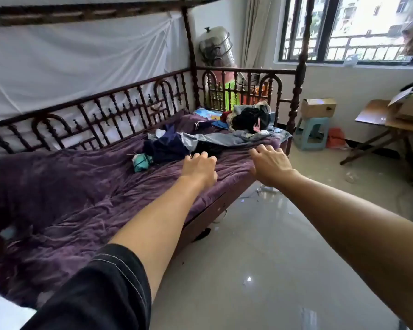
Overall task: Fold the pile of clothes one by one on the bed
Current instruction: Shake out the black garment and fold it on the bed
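Head view looks down along two bare forearms stretched toward a bed (86, 186) covered with a crumpled purple blanket, framed by a dark carved wooden rail. The left hand (199, 169) hangs palm down over the blanket near the bed's front edge, fingers curled and slightly apart, holding nothing; its fingertips are just short of a dark navy garment (166, 147). The right hand (270, 164) is also palm down, at the bed's front edge, fingers spread loosely and empty, near a long grey-blue garment (227, 139) that lies stretched across the blanket. A small teal bundle (141, 162) sits just left of the navy garment. The pile of clothes (249, 119) is heaped at the far end of the bed against the footboard rail, black fabric on top with lighter pieces under it; the single items in it are too blurred to tell apart, possibly shirts. A black sleeve (100, 289) covers the left upper arm. Beyond the bed stand a pale green stool (311, 133) carrying a cardboard box (317, 107), and a wooden table (389, 121) under the window.
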`<action>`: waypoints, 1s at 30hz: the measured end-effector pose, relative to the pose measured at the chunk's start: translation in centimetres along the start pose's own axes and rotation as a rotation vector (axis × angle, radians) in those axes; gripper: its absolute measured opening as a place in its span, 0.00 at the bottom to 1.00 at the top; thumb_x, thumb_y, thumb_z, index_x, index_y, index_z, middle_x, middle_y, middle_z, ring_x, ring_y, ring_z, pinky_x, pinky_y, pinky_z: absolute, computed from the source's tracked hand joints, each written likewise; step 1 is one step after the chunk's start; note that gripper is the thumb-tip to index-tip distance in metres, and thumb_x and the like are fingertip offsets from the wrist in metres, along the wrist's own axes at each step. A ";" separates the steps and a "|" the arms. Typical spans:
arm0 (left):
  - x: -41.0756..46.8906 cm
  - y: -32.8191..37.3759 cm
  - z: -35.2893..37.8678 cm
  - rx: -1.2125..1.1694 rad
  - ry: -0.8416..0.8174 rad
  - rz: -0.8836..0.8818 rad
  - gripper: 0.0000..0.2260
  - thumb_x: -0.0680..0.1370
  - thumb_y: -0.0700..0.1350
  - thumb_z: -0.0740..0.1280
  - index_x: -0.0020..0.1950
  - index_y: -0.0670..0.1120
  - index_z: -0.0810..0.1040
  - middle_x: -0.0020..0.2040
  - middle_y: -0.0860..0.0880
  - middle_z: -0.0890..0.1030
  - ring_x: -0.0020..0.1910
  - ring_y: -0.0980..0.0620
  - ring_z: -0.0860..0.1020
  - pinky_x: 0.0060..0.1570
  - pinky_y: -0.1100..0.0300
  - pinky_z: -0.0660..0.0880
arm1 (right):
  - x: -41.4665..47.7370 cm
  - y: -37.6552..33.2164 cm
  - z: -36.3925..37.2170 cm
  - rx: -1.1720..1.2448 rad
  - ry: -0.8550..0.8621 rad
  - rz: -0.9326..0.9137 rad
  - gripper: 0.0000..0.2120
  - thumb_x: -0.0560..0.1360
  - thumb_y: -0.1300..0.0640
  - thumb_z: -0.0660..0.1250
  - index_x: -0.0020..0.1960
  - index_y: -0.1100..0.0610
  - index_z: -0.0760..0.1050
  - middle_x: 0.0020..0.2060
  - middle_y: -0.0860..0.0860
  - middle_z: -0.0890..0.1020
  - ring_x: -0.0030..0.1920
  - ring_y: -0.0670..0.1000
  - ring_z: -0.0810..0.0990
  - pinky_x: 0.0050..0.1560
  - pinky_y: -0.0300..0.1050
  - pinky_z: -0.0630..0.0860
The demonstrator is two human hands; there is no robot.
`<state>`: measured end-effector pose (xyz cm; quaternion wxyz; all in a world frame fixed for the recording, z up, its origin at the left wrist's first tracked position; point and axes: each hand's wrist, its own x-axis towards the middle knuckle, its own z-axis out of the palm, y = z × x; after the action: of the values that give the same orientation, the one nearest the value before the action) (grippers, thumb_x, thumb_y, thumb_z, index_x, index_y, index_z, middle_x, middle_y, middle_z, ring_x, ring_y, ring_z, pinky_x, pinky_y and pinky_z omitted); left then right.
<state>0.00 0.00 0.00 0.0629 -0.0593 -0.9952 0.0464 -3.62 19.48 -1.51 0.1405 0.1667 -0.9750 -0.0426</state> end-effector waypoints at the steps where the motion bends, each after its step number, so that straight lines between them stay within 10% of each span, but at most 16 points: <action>1: 0.3 0.5 0.7 0.019 -0.029 -0.002 0.14 0.80 0.48 0.59 0.63 0.45 0.71 0.62 0.43 0.72 0.62 0.42 0.70 0.61 0.47 0.64 | -0.1 0.1 0.6 -0.013 -0.033 0.018 0.18 0.77 0.51 0.62 0.63 0.57 0.68 0.60 0.57 0.74 0.60 0.60 0.73 0.57 0.55 0.70; 30: 39.6 4.7 18.0 -0.052 -0.211 -0.119 0.14 0.79 0.48 0.59 0.62 0.45 0.71 0.61 0.43 0.73 0.62 0.42 0.72 0.60 0.48 0.67 | 32.2 22.0 23.5 0.067 -0.181 -0.093 0.15 0.76 0.54 0.60 0.62 0.58 0.70 0.57 0.57 0.76 0.58 0.60 0.75 0.54 0.54 0.73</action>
<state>-40.82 8.06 -13.48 -0.0410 0.0035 -0.9989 0.0229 -46.42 30.14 -12.77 0.0438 0.2121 -0.9758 -0.0315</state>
